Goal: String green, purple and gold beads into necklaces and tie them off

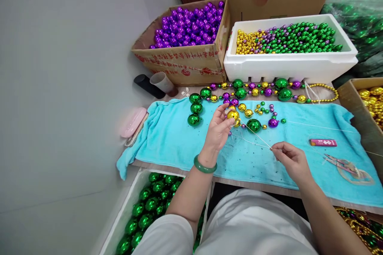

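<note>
My left hand (218,129), with a green bangle on its wrist, pinches a gold ball (232,115) above the turquoise towel (176,135). A long thin needle (257,137) runs from that ball to my right hand (289,159), whose fingertips are pinched shut on the needle's end. A large green ball (253,125) and a purple ball (273,122) lie just right of the gold one, among small loose beads. A strung chain of green, gold and purple balls (254,89) curves along the towel's far edge.
A cardboard box of purple balls (188,28) and a white foam box of mixed small beads (287,63) stand behind. A bin of green balls (146,207) sits below left, gold balls (372,99) at right. A pink lighter (323,142) and scissors (341,162) lie on the towel.
</note>
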A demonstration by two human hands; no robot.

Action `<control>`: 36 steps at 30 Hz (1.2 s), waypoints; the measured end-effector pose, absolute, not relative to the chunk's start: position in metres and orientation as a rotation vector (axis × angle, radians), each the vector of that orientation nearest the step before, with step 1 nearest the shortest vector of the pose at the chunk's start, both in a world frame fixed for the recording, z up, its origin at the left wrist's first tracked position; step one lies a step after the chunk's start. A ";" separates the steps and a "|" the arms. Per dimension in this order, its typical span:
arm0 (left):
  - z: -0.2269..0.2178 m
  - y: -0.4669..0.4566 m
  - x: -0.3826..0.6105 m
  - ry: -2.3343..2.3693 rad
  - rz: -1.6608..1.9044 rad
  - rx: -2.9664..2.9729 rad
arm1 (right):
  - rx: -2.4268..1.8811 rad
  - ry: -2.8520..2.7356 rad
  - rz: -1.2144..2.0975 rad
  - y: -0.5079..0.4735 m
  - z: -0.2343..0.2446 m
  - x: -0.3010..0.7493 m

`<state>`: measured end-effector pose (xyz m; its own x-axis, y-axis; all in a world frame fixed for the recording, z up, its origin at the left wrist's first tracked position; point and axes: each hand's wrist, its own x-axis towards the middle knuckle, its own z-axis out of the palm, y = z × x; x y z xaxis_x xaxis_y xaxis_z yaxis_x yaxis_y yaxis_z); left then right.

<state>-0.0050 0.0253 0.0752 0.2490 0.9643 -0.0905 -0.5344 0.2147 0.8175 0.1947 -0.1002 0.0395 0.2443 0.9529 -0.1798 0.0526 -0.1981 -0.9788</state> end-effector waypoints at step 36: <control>0.065 0.002 0.007 0.728 1.091 1.047 | -1.457 -1.015 1.128 -0.092 0.015 0.198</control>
<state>0.0066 0.0017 0.0653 0.3241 0.9458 0.0180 -0.3467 0.1011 0.9325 0.1978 -0.0917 0.0150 0.2152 0.9658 -0.1445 0.0420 -0.1570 -0.9867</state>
